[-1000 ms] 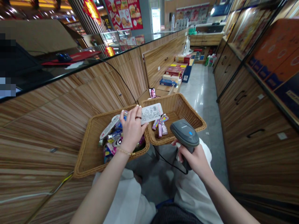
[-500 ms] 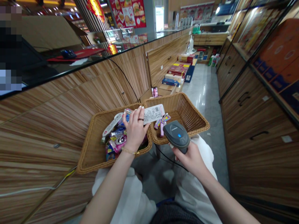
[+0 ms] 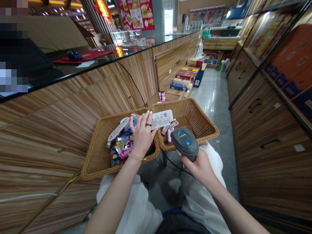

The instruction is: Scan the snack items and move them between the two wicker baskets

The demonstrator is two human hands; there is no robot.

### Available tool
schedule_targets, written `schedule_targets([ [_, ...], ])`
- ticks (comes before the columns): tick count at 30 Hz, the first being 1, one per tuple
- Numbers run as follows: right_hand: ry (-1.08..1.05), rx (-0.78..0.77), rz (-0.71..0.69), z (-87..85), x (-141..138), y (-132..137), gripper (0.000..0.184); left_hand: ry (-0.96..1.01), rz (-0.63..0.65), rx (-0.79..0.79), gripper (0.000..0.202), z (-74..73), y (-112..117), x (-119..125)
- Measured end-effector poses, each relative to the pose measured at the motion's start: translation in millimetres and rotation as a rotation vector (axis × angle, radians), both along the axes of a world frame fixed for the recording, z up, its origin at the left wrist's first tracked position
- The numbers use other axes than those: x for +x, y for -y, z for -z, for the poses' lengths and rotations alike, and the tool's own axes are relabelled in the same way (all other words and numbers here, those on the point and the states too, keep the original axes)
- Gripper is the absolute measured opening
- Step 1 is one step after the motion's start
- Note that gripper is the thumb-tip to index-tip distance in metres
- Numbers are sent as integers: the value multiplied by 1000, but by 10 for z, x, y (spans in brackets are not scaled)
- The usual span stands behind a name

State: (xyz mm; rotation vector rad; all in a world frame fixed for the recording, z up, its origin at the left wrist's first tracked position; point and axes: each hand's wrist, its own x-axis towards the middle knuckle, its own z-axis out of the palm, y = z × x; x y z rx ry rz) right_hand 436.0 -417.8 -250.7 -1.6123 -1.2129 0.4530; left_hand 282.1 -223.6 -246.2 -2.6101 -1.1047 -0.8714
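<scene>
My left hand (image 3: 142, 135) grips a white packet (image 3: 162, 119) whose barcode label faces up, held over the gap between two wicker baskets. My right hand (image 3: 198, 167) is wrapped round the handle of a grey barcode scanner (image 3: 185, 141) with a blue light, its head pointing toward the packet from just below and to the right. The left basket (image 3: 95, 156) holds several colourful small packets (image 3: 122, 144). In the right basket (image 3: 207, 125) lie a few small pink and purple packets (image 3: 169, 127).
A wood-panelled counter (image 3: 73, 107) with a dark glass top runs along the left. Wooden cabinets (image 3: 263, 130) line the right side of a narrow tiled aisle. Stacked boxes (image 3: 185, 76) sit on the floor farther back. The scanner's black cable (image 3: 174, 165) hangs over my lap.
My right hand has brought the scanner up and to the left, closer to the packet. My left hand has kept the packet in nearly the same place.
</scene>
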Motion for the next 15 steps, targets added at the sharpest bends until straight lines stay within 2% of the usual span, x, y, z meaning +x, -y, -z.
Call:
schedule_targets([
  [15,-40,-15,9,31,6,19,14,16,-26,4,72,21,-17,-14],
])
